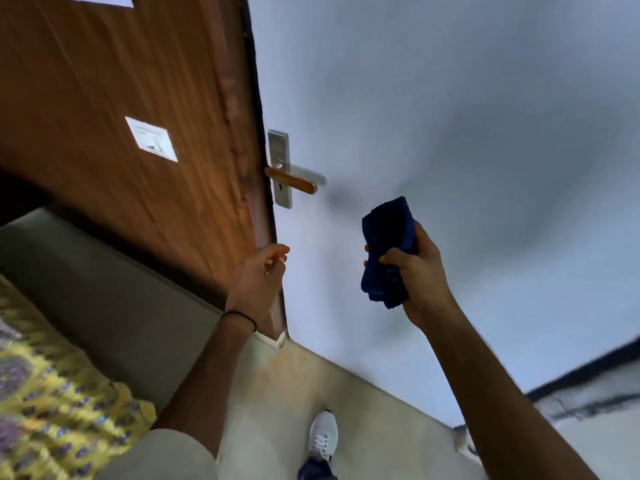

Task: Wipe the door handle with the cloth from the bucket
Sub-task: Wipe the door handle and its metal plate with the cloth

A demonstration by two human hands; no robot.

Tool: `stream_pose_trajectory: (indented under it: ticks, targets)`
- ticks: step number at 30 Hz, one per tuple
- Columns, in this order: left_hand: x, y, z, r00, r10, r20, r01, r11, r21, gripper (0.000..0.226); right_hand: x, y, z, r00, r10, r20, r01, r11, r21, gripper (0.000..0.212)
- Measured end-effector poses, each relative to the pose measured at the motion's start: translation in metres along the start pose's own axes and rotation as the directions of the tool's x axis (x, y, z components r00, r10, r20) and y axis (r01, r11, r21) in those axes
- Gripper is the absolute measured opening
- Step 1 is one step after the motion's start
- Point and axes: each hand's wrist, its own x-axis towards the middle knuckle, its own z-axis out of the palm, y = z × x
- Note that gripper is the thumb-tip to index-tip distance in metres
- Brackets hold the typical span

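A wooden lever door handle (292, 180) sticks out from a steel plate (280, 168) on the edge of a brown wooden door (114, 91). A folded dark blue cloth (387, 247) is gripped in my right hand (414, 271), held up below and to the right of the handle, a short gap away. My left hand (259, 278) hovers by the door's edge below the handle, fingers loosely curled and holding nothing. No bucket is in view.
A pale grey wall (450, 116) fills the right side behind the handle. A bed with a yellow patterned cover (52, 403) lies at lower left. My white shoe (322, 434) stands on the tiled floor. Two white notices are stuck on the door.
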Motion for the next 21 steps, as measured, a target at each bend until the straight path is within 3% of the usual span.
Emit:
stream_pose_trajectory:
  ticks: [5,9,14,18,21]
  targets:
    - [0.087,-0.021,-0.025,0.996,-0.039,-0.085,0.047,0.995,0.087,0.027,0.1,-0.017,0.063,0.976,-0.209,0.059,0.217,0.948,-0.233,0.062]
    - [0.139,-0.033,-0.037,0.98,-0.034,-0.194,0.057,0.992,0.114,0.027,0.155,-0.012,0.096,0.912,-0.388,0.135,0.407,0.81,-0.422,0.071]
    - [0.188,-0.045,-0.033,0.939,-0.056,-0.338,0.087,0.993,0.077,0.033,0.19,-0.003,0.122,0.854,-0.5,0.145,0.476,0.636,-0.607,0.069]
    - [0.229,-0.058,-0.029,0.916,-0.092,-0.39,0.117,0.992,0.039,0.069,0.207,0.024,0.14,0.838,-0.497,0.224,0.472,0.457,-0.754,0.062]
    - [0.252,-0.06,-0.031,0.899,0.024,-0.437,0.03,0.993,0.116,0.085,0.202,0.046,0.155,0.858,-0.456,0.237,0.405,0.316,-0.858,0.063]
